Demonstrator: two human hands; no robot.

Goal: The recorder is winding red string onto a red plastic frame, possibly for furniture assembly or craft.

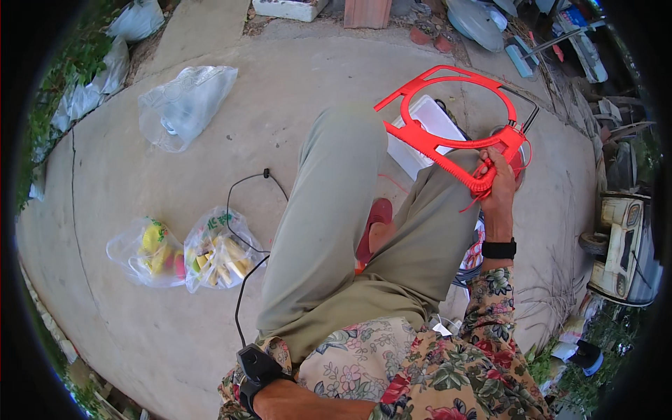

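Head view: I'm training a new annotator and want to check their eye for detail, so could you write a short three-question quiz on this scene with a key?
1. Which of the person's hands holds the red plastic frame?
2. True or false: the white box and the crumpled clear bag lie apart from each other.
3. What colour is the shoe that shows? A) white B) dark red C) green

Key:
1. The right hand.
2. True.
3. B.
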